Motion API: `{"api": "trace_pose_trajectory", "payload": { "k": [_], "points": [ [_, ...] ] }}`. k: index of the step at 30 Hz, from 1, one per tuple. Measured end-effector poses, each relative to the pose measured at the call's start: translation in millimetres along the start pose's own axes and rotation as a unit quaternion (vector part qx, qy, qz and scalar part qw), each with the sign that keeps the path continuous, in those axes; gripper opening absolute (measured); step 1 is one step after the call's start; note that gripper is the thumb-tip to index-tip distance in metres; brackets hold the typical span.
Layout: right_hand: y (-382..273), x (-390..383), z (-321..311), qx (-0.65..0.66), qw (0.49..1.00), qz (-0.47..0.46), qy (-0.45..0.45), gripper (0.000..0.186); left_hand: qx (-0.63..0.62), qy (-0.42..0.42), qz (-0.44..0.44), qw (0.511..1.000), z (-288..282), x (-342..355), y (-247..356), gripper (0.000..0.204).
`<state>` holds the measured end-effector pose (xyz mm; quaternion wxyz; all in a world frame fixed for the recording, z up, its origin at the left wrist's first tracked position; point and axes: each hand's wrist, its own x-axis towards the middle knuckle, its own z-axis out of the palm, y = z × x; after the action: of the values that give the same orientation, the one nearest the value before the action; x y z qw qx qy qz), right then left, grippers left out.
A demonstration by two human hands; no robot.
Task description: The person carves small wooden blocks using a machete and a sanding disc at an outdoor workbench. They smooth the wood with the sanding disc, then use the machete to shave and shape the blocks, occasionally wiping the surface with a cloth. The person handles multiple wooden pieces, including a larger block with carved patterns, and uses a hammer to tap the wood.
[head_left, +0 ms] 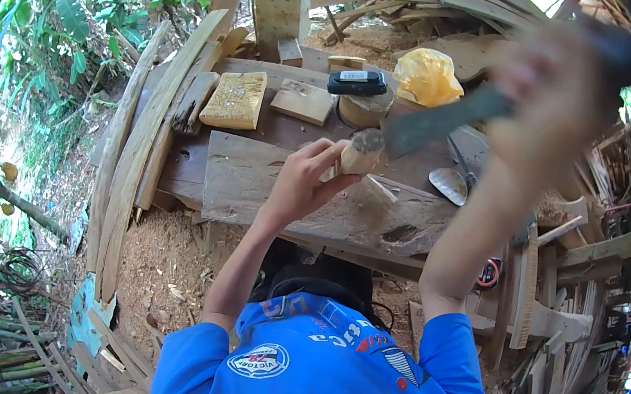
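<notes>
Several wood blocks (236, 100), a black phone (357, 82) and a yellow bag (426, 77) crowd the workbench (254, 182). Left hand (303, 180) grips a small wood piece (358, 152) on the bench; right hand (552, 100), raised and blurred, clenches a broad blade (443, 120).

The left hand (303, 178) grips a short pale wooden block (358, 155) standing on the rough, weathered plank tabletop (254, 182). The right hand (557, 93), raised and blurred, holds a broad dark metal chopping blade (439, 122) just above the block. Behind lie a carved yellowish wood slab (235, 99), a small flat wood square (303, 101), a black rectangular device (357, 82) and a crumpled yellow plastic bag (427, 77)
</notes>
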<state>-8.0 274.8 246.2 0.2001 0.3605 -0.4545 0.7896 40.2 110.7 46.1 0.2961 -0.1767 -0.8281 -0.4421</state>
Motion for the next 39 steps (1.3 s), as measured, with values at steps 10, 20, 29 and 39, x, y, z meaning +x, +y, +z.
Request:
{"api": "trace_pose_trajectory", "payload": {
  "k": [10, 20, 29, 39],
  "points": [
    [2.6, 9.1, 46.7, -0.073, 0.995, -0.052, 0.051, 0.011, 0.033, 0.039, -0.017, 0.999, -1.5, 2.8, -3.3, 0.038],
    [61.3, 8.2, 62.9, -0.107, 0.992, -0.061, -0.037, 0.015, -0.064, 0.103, -0.116, 0.986, 23.7, -31.1, -39.1, 0.037],
    [103.3, 27.3, 55.0, -0.127, 0.989, -0.077, 0.01, 0.03, -0.184, 0.068, -0.05, 0.979, -13.6, 24.0, -21.9, 0.061],
    [80.5, 20.6, 47.5, -0.196, 0.979, -0.057, 0.004, 0.032, -0.222, -0.037, -0.049, 0.973, 7.1, 82.4, -6.9, 0.012]
  ]
}}
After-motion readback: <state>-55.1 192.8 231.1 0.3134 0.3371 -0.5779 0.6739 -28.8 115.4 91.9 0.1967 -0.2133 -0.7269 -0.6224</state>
